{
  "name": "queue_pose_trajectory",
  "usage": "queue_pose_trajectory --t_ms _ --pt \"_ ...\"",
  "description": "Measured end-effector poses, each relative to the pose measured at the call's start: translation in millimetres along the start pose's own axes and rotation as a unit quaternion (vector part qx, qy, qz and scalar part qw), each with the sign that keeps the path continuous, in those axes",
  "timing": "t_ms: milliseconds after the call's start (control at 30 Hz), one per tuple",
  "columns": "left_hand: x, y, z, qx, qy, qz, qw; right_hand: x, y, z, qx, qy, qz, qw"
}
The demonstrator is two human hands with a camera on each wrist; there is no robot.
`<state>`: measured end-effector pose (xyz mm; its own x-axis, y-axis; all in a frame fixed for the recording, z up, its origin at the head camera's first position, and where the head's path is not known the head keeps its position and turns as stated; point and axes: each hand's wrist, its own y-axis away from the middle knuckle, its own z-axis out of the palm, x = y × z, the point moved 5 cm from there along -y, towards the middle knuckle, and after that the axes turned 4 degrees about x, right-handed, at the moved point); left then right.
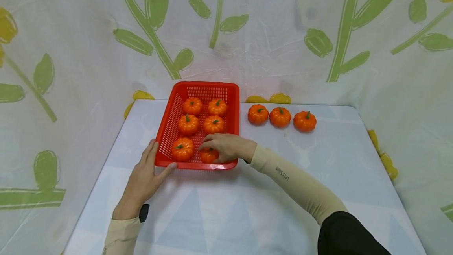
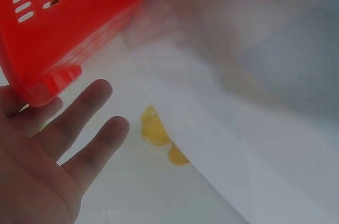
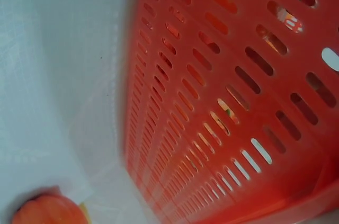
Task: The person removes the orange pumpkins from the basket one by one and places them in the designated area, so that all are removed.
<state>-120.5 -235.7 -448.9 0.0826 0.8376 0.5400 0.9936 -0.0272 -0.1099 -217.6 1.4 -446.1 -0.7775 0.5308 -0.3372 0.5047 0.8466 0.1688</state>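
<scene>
A red perforated basket [image 1: 232, 129] holds several small orange pumpkins with green stems. In its front right corner, my right hand [image 1: 228, 146] reaches over the rim and holds a small pumpkin [image 1: 209, 155], fingers and thumb on either side of it; the hand covers part of that pumpkin. Beside it sits another pumpkin [image 1: 183, 149]. My left hand [image 1: 143, 178] rests against the basket's front left corner, thumb near the front rim. The left wrist view shows this hand [image 2: 47, 155] with straight, spread fingers under the basket's edge [image 2: 47, 60]. Only the basket's slotted side wall [image 3: 212, 107] fills the right wrist view, without the hand.
Right of the basket, three more pumpkins stand in a row along the table's back edge: a left one [image 1: 258, 114], a middle one [image 1: 280, 117] and a right one [image 1: 304, 121]. A pale, flower-patterned cloth [image 1: 272, 58] hangs behind the white table [image 1: 283, 207].
</scene>
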Motion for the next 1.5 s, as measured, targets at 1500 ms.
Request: queue_pose_trajectory --t_ms 1500 --pt "-1.5 -0.7 1.7 0.003 0.001 0.009 1.0000 -1.3 7.7 -8.7 0.154 -0.012 -0.050 0.987"
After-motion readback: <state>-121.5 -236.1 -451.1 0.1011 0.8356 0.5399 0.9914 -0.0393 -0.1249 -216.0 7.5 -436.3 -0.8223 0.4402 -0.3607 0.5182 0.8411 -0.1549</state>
